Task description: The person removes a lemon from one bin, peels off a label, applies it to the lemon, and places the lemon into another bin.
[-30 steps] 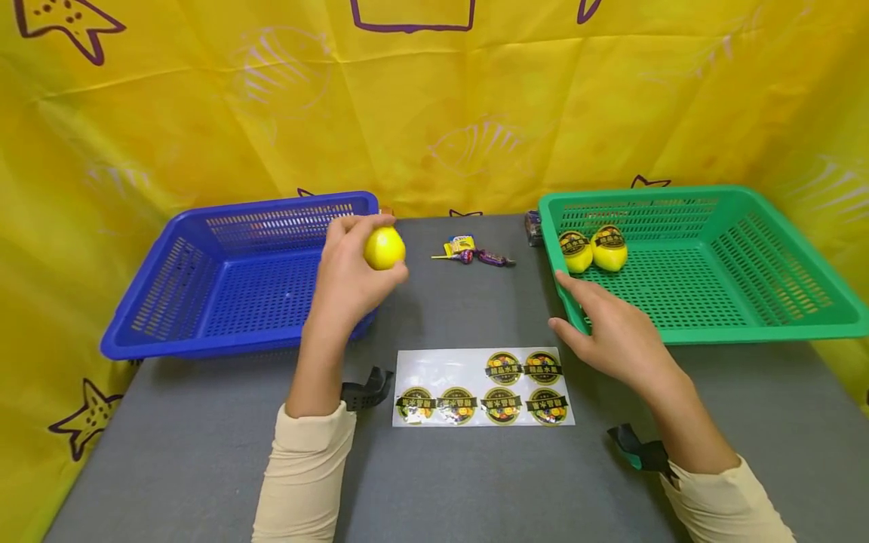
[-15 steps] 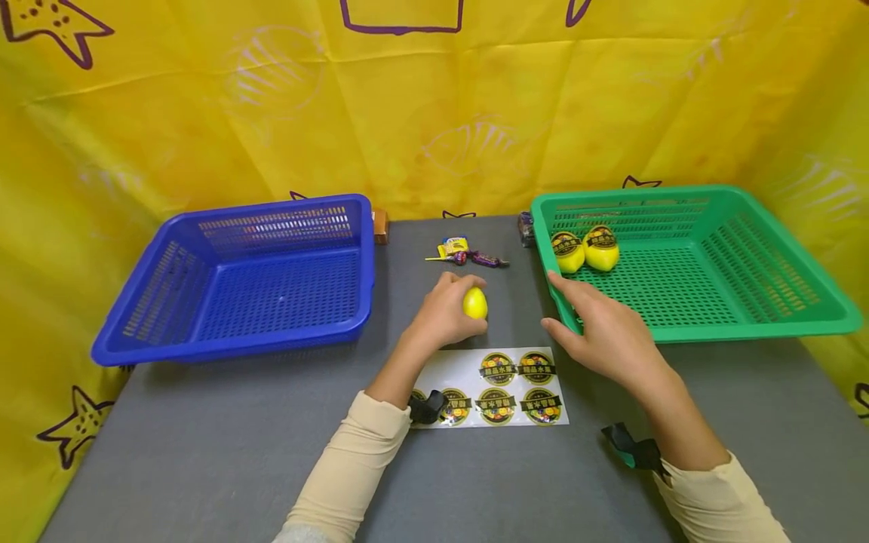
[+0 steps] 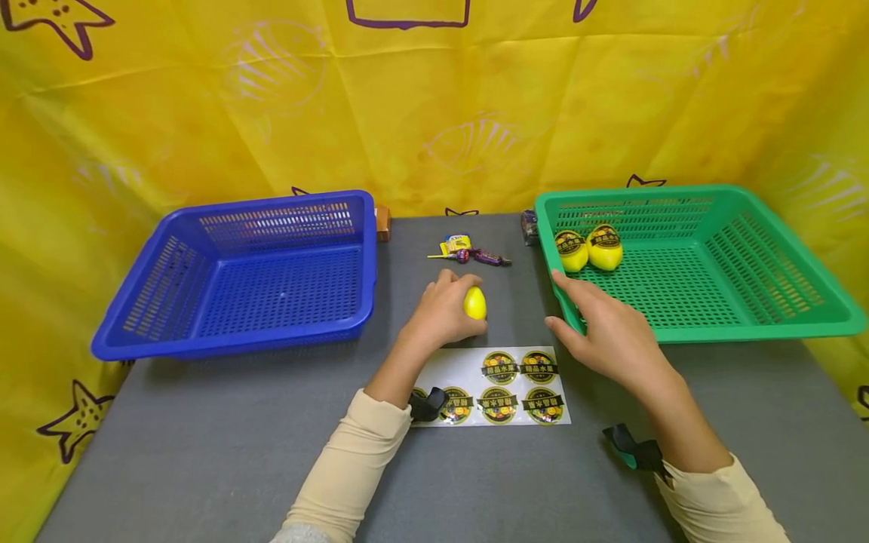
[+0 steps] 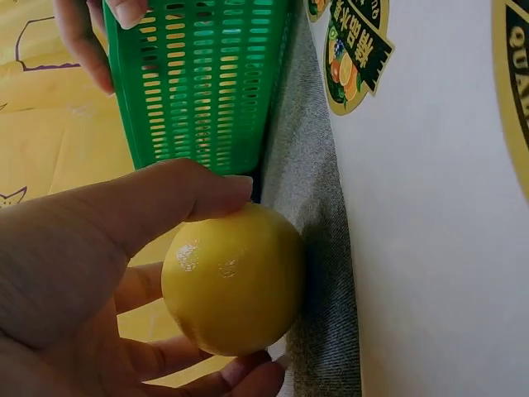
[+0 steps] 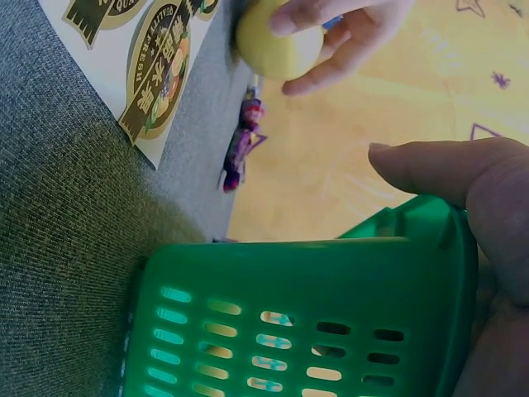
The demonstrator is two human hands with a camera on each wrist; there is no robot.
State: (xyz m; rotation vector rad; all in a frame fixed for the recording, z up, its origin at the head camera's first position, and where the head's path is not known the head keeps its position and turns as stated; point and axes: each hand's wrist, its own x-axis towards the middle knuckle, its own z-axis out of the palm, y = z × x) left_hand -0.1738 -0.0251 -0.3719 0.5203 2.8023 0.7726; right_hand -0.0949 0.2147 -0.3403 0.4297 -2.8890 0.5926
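A yellow lemon (image 3: 475, 303) is held between the thumb and fingers of my left hand (image 3: 444, 308), just behind the sticker sheet (image 3: 462, 360). In the left wrist view the lemon (image 4: 235, 279) appears plain, low over the grey table. My right hand (image 3: 614, 332) rests at the green basket's (image 3: 753, 332) left rim, fingers extended; in the right wrist view its thumb (image 5: 438, 169) stands apart from the rim. Inside that basket, two lemons (image 3: 604, 253) with round black-and-gold stickers sit in the left back corner. Several similar stickers remain on the white sheet, partly covered by my left wrist.
A blue plastic basket (image 3: 271, 302) stands on the left, with no fruit seen in it. Wrapped candies and a lollipop (image 3: 463, 256) lie at the back middle. A small brown box (image 3: 383, 224) and a dark packet (image 3: 529, 228) sit beside the baskets, before a yellow cloth.
My left hand has carried the lemon from the blue basket's right edge to the table's middle, behind the sheet. For the last half second it has barely moved. The right hand has stayed put.
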